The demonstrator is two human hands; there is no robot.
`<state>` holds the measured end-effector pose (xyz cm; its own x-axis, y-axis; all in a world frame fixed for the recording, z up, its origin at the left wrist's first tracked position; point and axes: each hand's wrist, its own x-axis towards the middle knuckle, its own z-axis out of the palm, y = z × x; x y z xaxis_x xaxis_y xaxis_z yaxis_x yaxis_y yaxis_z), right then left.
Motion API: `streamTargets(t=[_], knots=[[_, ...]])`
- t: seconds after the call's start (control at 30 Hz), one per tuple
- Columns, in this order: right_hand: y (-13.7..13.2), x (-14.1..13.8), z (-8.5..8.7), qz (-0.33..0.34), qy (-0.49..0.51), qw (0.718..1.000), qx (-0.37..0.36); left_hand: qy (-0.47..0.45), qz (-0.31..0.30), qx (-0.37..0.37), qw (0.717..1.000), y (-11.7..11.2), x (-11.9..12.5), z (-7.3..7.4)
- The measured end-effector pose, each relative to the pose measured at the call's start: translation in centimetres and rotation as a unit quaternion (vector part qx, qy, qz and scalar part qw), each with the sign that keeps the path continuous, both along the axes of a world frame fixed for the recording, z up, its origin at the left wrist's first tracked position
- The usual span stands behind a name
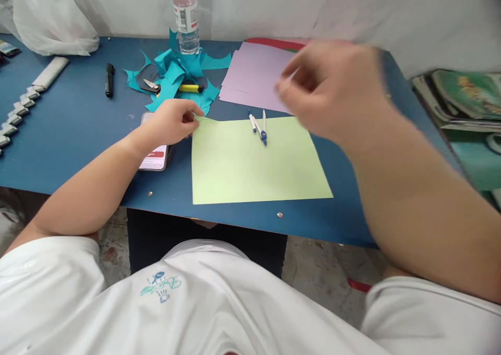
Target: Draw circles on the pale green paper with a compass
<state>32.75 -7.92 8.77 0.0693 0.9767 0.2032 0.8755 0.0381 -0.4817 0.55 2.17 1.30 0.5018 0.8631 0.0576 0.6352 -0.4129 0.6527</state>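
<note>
left hand (172,121) pinches green sheet (254,162) corner; right hand (332,89) blurred above.

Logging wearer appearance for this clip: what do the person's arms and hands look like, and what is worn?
Both arms are bare. The left hand and the blurred right hand show no gloves, and no watch or rings can be seen. Short white sleeves cover the upper arms; the white shirt carries a small teal logo.

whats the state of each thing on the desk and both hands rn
light green paper sheet: flat, top left corner pinched by left hand
right hand: raised, blurred, empty as far as shows
blue and white compass: lying on green sheet
clear plastic water bottle: upright
smartphone: screen lit, partly under left hand
lilac paper sheets: stacked flat
teal paper scraps: cut, heaped
</note>
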Motion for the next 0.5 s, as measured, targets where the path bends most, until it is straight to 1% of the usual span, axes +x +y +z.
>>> streamTargets(t=[0.03,0.07,0.13,0.2,0.23,0.3,0.37,0.43,0.5], knots=[[0.3,-0.1,-1.2,-0.006,-0.029,0.997,-0.068,-0.003,-0.008,-0.019,1.000,-0.3,0.2,0.0],[0.6,-0.1,-2.4,-0.008,-0.059,0.989,-0.137,-0.002,-0.015,-0.034,0.999,-0.5,0.3,0.1],[1.3,0.4,-5.1,0.006,-0.098,0.967,-0.237,0.010,-0.023,-0.042,0.999,-1.0,0.6,0.1],[1.8,1.1,-7.1,0.020,-0.109,0.974,-0.199,0.026,-0.024,-0.028,0.999,-1.2,0.7,0.1],[2.0,1.4,-7.7,0.031,-0.109,0.976,-0.187,0.034,-0.024,-0.019,0.999,-1.2,0.7,0.1],[2.1,1.5,-8.2,0.046,-0.112,0.979,-0.166,0.043,-0.021,-0.004,0.999,-1.1,0.6,-0.1],[2.0,1.2,-7.8,0.046,-0.115,0.979,-0.162,0.042,-0.013,0.010,0.999,-1.1,0.5,-0.2],[1.9,0.9,-7.2,0.027,-0.102,0.981,-0.163,0.021,-0.002,0.028,0.999,-1.2,0.4,0.0],[2.1,1.4,-6.8,-0.012,-0.052,0.985,-0.162,-0.016,0.002,0.052,0.999,-1.5,0.3,0.4]])
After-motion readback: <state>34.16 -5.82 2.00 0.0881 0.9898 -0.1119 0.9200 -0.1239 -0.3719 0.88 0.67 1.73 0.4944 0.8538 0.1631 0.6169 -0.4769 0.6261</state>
